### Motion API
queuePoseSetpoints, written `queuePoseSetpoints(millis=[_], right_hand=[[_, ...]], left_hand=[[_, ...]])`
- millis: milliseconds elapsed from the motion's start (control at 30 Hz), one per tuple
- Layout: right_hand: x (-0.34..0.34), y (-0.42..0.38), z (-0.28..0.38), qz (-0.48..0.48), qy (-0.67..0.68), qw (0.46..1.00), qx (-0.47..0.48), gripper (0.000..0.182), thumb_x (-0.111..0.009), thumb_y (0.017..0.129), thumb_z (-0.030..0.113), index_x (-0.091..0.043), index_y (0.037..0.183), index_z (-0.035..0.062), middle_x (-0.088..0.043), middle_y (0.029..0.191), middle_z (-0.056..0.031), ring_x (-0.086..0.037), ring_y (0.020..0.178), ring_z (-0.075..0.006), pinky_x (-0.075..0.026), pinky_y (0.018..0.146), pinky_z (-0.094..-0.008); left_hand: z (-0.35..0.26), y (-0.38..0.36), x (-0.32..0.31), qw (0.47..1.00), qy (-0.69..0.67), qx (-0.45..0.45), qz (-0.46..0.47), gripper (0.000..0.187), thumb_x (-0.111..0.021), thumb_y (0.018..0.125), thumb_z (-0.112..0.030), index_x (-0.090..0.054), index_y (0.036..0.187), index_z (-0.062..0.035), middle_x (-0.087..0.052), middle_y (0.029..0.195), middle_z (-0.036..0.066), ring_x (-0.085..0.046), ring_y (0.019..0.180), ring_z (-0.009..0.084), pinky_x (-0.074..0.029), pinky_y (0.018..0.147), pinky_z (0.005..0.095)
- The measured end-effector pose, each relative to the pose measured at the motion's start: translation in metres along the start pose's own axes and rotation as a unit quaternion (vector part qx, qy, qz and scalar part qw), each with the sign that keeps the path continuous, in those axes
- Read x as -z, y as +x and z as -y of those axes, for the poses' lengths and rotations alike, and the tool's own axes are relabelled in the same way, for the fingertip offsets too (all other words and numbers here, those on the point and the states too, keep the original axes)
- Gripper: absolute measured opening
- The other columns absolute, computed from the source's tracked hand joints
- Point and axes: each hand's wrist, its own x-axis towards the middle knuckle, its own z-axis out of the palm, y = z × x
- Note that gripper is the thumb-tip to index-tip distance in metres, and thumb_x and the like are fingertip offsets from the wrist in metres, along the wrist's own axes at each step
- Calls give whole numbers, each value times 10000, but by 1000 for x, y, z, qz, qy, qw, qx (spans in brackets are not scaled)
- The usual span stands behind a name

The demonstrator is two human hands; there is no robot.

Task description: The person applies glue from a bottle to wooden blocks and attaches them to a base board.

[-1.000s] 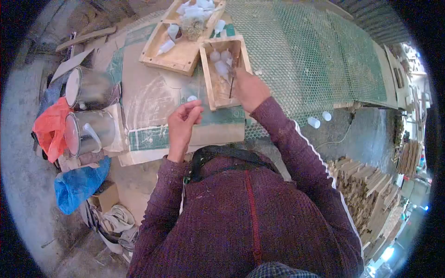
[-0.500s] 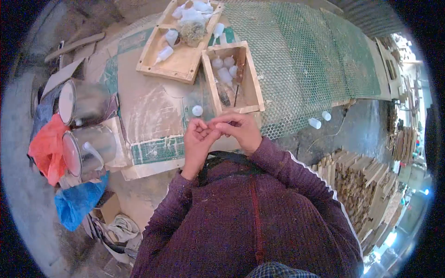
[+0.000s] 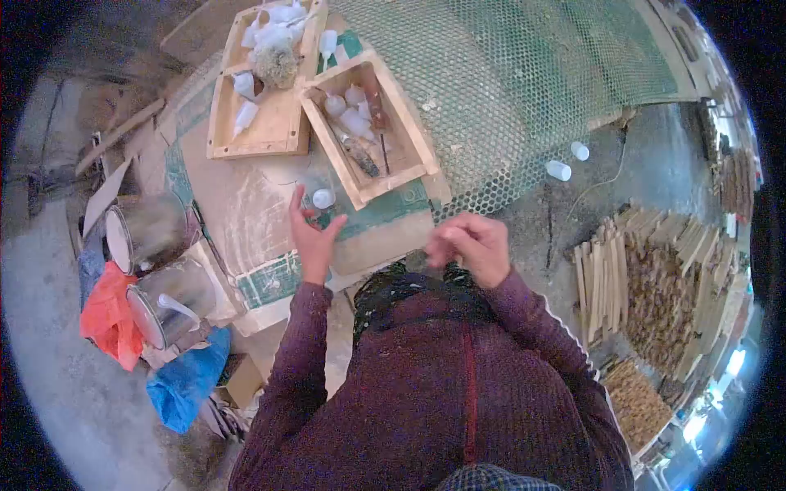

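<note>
My left hand (image 3: 313, 244) is over the near part of the cardboard-covered table (image 3: 237, 196), thumb and fingers apart, holding nothing. Just beyond its fingertips stands a small white plastic bottle or cup (image 3: 323, 198), seen from above. Off the table's near edge, to the right, my right hand (image 3: 476, 247) is closed with its fingers curled together; anything inside them is hidden or too small to make out. Beyond the hands sits a wooden box (image 3: 367, 195) with several white squeeze bottles (image 3: 357, 123), a brush-like tool (image 3: 360, 157) and a thin dark rod (image 3: 385, 154).
A second wooden box (image 3: 258, 147) holds white bottles and a fibrous clump (image 3: 276, 65). Green mesh (image 3: 491, 90) covers the table's far right. Two metal cans (image 3: 176, 299) stand left, beside red (image 3: 113, 319) and blue plastic (image 3: 187, 380). White cups (image 3: 558, 170) and stacked wood strips (image 3: 655, 286) lie right.
My hands were together at the fingertips and have come apart, the left to the left, the right to the right and lower. The view has shifted and turned.
</note>
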Motion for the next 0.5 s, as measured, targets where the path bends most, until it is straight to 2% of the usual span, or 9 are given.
queuePoseSetpoints(millis=[33,67,100,167,200,267,367,433,500], right_hand=[[14,-12,4,-1,-13,998,-53,162,-533,909,80,-634,978,-27,-660,771,-80,-625,681,-122,-499,602,-241],[29,-23,2,1,-8,999,-49,162,-533,909,80,-634,978,-27,-660,771,-80,-625,681,-122,-499,602,-241],[45,-35,-3,-25,-19,998,-53,181,-512,920,81,-626,1018,-19,-644,756,-73,-624,663,-125,-499,586,-240],[78,-61,-16,-46,-26,997,-51,204,-490,931,82,-619,1059,-12,-629,741,-65,-623,645,-127,-499,570,-239],[96,-74,-25,-83,-43,996,-9,221,-478,936,82,-607,1095,-2,-615,738,-62,-617,626,-125,-500,558,-239],[133,-102,-41,-114,-55,991,38,241,-466,941,83,-595,1131,8,-601,735,-60,-612,608,-123,-500,546,-240],[186,-143,-52,-171,-90,979,66,249,-482,931,73,-586,1147,3,-599,759,-66,-594,574,-117,-494,523,-237],[220,-168,-53,-205,-30,978,9,232,-524,906,50,-591,1120,-7,-598,745,-56,-595,585,-115,-498,531,-240],[258,-179,-58,-194,-39,980,27,228,-547,891,42,-591,1108,-11,-598,740,-53,-598,589,-117,-500,530,-244]], left_hand=[[12,5,-10,998,17,-56,-4,778,-780,652,-55,-392,1327,-55,-524,1164,76,-509,1054,173,-457,817,257],[23,10,-19,993,33,-111,-9,739,-767,666,-58,-419,1317,-48,-533,1173,79,-522,1038,179,-451,829,263],[32,14,-27,992,38,-116,-11,739,-767,666,-58,-419,1317,-48,-533,1173,79,-522,1038,179,-451,829,263],[42,17,-36,991,-4,-129,-27,560,-729,723,-65,-508,1236,-34,-560,1148,82,-542,976,173,-440,842,272],[38,13,-36,990,0,-135,-32,560,-729,723,-65,-508,1236,-34,-560,1148,82,-542,976,173,-440,842,272],[25,-1,-36,994,-51,-70,-68,447,-695,771,-74,-546,1190,-29,-587,1088,76,-552,955,154,-432,848,271],[-10,-40,-27,983,19,-128,-132,437,-663,817,-58,-512,1226,-25,-591,1114,91,-569,973,146,-464,834,270],[-41,-71,-30,979,31,-138,-148,426,-651,838,-71,-487,1228,-22,-585,1118,93,-565,994,152,-464,852,267],[-83,-105,-39,979,-23,-141,-143,429,-651,832,-80,-481,1223,-28,-578,1065,68,-562,943,131,-479,782,259]])
